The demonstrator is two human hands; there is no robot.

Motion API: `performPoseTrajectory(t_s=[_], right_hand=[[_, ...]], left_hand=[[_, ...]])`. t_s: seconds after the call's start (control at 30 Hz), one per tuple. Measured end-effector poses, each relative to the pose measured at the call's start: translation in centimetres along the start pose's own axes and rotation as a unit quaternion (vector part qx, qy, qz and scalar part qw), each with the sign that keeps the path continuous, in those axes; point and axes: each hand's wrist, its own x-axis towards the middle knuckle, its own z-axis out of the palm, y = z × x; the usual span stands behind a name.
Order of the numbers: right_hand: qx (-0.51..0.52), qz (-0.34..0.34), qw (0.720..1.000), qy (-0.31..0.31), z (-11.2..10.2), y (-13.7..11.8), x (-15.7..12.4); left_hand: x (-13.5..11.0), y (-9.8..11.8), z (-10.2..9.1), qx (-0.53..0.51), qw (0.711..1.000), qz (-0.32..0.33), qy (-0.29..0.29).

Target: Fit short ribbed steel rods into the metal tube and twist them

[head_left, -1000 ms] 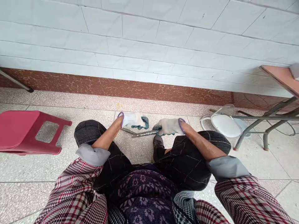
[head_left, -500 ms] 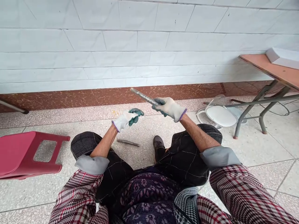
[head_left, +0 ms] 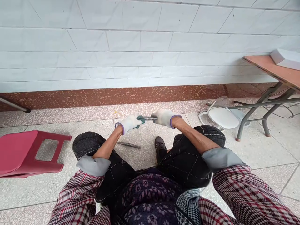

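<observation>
A silvery coil spring (head_left: 150, 118) lies level between my two gloved hands, above the floor in front of my knees. My left hand (head_left: 132, 122), in a white glove with green coated fingers, is closed around the spring's left end. Around its right end my right hand (head_left: 164, 118) is closed, in a matching glove. Only the middle coils show; both ends are covered by the gloves. Below my left hand, a second coil spring (head_left: 129, 145) rests on the speckled floor.
A red plastic stool (head_left: 35, 153) lies on its side at the left. To the right are a white round-seated chair (head_left: 223, 118), lying low, and a table (head_left: 274, 64) with metal legs, bearing a white box (head_left: 286, 58). A tiled wall (head_left: 150, 43) stands ahead.
My right hand has come down and brought the spring from a slant to level. My left hand has moved slightly right and taken hold of the spring's free end.
</observation>
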Motion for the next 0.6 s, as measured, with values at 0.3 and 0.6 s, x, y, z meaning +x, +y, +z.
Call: performPoseTrajectory(t_s=[0.3,0.6], right_hand=[[-0.079,0.023,0.988,0.130,-2.8,-0.3,0.3],[0.235,0.026,0.971,0.033,-2.1,-2.0,-1.7]], left_hand=[[2.2,0.2,-0.1,-0.056,0.998,0.035,0.001],[2.9,0.0,0.4,-0.117,0.991,0.064,-0.014]])
